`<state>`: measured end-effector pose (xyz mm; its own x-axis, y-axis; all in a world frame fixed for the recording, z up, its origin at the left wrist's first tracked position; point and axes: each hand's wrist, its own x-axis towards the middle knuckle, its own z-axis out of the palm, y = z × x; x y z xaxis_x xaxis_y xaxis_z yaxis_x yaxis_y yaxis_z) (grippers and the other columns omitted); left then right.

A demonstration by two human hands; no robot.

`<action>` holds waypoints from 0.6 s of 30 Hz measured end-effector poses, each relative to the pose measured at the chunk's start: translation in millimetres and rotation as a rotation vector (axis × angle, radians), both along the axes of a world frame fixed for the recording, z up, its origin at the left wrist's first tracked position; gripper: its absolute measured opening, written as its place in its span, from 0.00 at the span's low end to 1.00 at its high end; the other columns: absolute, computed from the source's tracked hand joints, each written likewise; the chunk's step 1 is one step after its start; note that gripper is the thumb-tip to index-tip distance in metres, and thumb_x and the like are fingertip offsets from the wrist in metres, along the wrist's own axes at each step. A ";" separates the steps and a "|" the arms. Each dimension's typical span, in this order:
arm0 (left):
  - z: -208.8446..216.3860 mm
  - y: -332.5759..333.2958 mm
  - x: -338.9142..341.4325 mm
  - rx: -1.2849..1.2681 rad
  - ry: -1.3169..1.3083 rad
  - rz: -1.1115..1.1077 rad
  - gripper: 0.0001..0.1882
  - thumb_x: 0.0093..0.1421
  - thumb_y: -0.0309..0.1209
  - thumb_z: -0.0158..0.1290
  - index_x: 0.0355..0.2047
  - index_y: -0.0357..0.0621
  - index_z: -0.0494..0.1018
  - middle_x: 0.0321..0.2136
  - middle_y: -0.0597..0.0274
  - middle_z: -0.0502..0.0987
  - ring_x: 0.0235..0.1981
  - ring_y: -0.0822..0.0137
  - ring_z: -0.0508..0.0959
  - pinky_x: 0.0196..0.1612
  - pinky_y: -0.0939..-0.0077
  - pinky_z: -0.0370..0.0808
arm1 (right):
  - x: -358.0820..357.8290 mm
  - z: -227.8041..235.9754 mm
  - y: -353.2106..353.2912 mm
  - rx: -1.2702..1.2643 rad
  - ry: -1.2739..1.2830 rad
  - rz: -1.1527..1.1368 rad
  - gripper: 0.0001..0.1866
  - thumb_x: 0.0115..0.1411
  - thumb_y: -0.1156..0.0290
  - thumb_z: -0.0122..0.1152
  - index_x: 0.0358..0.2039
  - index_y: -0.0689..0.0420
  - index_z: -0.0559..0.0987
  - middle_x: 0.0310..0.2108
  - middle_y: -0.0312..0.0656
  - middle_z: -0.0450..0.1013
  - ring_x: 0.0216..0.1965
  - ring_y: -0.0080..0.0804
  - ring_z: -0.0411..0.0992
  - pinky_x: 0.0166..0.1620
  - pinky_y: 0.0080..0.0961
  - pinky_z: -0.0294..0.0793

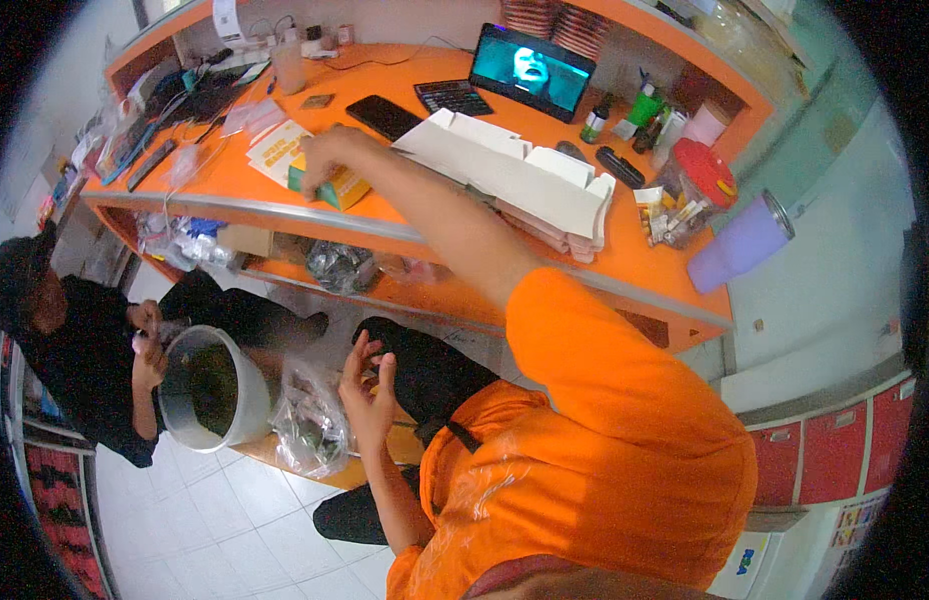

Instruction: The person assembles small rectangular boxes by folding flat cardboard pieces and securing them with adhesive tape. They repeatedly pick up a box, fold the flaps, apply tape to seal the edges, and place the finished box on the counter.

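My right hand (328,165) reaches across the orange desk (365,65), fingers bent down over a small yellow and green paper packet (347,188) near the desk's front edge. The fingers seem to grip it, though part of the grip is hidden. Just left of this hand lie several white and yellow printed papers (277,150). Above my lap, my left hand (370,392) is raised with its fingers apart and nothing in it. Beside it, a clear plastic bag (313,420) rests on a wooden surface next to a white bucket (175,385) with dark green contents.
On the desk stand a lit screen (533,72), a keyboard (453,98), a black phone (384,117), long white cardboard pieces (515,165), a red-lidded jar (697,185) and a purple tumbler (737,243). Another person (85,340) sits at the left, hands close to the bucket.
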<state>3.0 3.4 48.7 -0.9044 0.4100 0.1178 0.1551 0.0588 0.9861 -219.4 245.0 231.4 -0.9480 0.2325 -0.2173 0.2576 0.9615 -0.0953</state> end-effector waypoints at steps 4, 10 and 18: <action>19.5 -1.8 -15.3 0.122 -0.022 -0.043 0.25 0.64 0.29 0.58 0.60 0.38 0.69 0.49 0.53 0.78 0.47 0.67 0.77 0.47 0.73 0.75 | 13.2 4.1 20.3 -0.169 0.102 0.016 0.50 0.35 0.42 0.76 0.58 0.55 0.73 0.49 0.50 0.76 0.47 0.42 0.76 0.47 0.35 0.77; 72.4 -76.4 -84.1 0.228 0.265 0.296 0.37 0.65 0.46 0.54 0.68 0.40 0.55 0.58 0.51 0.71 0.57 0.58 0.71 0.59 0.63 0.68 | 92.6 22.6 -35.4 -1.419 0.015 0.442 0.37 0.43 0.52 0.77 0.52 0.54 0.76 0.41 0.39 0.77 0.40 0.28 0.77 0.42 0.27 0.77; 58.1 -77.4 -42.9 0.252 -0.048 0.341 0.37 0.67 0.58 0.44 0.63 0.40 0.61 0.59 0.51 0.66 0.59 0.58 0.68 0.60 0.59 0.67 | 224.5 -195.8 -79.2 -2.259 -0.435 0.092 0.34 0.48 0.61 0.72 0.56 0.55 0.72 0.48 0.43 0.75 0.47 0.39 0.73 0.52 0.38 0.72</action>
